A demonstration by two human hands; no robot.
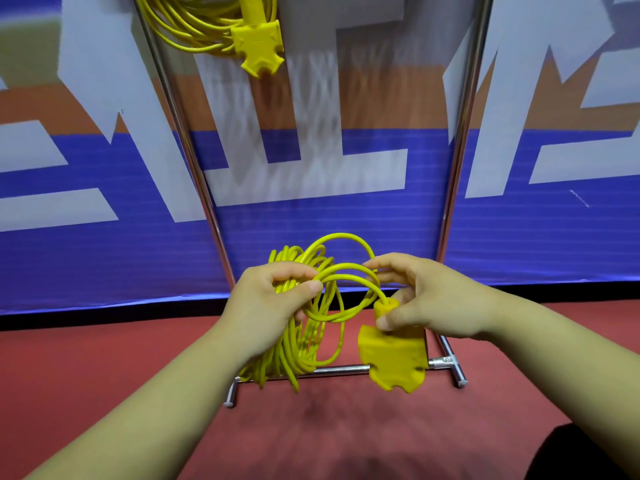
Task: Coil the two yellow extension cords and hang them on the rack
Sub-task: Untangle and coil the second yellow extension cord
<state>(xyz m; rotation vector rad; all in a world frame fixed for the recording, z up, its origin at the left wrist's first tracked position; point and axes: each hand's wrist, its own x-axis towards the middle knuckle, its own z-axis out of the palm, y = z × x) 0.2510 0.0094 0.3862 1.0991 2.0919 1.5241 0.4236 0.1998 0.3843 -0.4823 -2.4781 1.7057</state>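
Two cords were in my view: one coil (pixel 194 26) hung high on the rack (pixel 460 140), while my left hand (pixel 273 303) gripped the second coil (pixel 298 344) and my right hand (pixel 422 299) pinched its socket end (pixel 394 362) beside it.

Wall being covered by large banner (pixel 104 258): blue band low, orange band higher, big white angular shapes being shown across both. Black strip (pixel 104 317) being run along base. Red floor (pixel 138 362) being lit evenly; faint shadow (pixel 318 414) being cast mid-floor.
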